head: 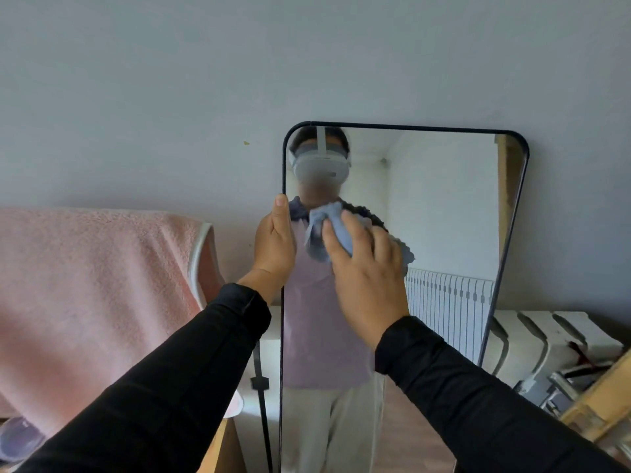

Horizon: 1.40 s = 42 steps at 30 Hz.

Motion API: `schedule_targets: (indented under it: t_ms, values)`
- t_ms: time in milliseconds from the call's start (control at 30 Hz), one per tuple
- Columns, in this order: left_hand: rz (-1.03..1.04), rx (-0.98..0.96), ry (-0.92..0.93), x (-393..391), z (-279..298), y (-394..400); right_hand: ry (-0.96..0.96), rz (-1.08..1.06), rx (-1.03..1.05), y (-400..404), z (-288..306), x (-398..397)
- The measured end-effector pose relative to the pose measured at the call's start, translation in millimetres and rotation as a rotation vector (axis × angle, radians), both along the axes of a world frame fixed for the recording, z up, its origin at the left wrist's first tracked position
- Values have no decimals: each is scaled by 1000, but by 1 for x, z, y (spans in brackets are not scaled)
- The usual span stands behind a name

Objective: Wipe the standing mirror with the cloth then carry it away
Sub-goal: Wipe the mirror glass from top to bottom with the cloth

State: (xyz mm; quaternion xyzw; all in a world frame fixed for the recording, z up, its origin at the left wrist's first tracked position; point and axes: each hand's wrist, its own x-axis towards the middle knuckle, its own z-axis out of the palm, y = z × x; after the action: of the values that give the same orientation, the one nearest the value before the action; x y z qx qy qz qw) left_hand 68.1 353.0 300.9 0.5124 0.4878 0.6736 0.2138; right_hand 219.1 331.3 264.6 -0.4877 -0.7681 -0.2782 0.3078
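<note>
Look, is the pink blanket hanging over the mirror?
No. The pink blanket is draped over something to the left of the mirror, whose dark frame and glass are uncovered.

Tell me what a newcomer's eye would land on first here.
The standing mirror fills the middle, leaning against the pale wall. At its left edge the left hand grips the frame, while the right hand presses a blue cloth to the glass. A pink towel hangs at the left.
</note>
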Motion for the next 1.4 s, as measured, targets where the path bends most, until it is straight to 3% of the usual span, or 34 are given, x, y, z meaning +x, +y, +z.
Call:
schedule_targets:
  t_ms: [167,400,567,700,767,900,1033,1167,1233,1400]
  values:
    - [23,-99,120,-9,-7,5,-153,100,-65,-14,-26,25]
    - [-18,-196,156,-12,-6,1,266,34,-79,-3,11,-11]
    - [-18,-244,102,-13,-6,0,-63,115,-74,-23,-17,-28]
    - [38,-231,108,-11,-5,0,-180,173,-60,-20,-34,1]
    - [41,-221,129,-11,-7,2,-75,111,-63,-15,-35,22]
    - [58,-185,85,-5,-8,1,339,-77,-115,-14,-25,25]
    - [151,-112,48,4,-11,2,125,-14,-73,-25,-36,-6]
    - [187,-73,72,3,-18,8,-122,56,-23,-15,-38,24]
    - [211,-76,98,4,-16,8,-57,-9,-23,-6,-38,48]
    - [232,-65,120,10,-13,5,450,-311,-75,5,-31,88]
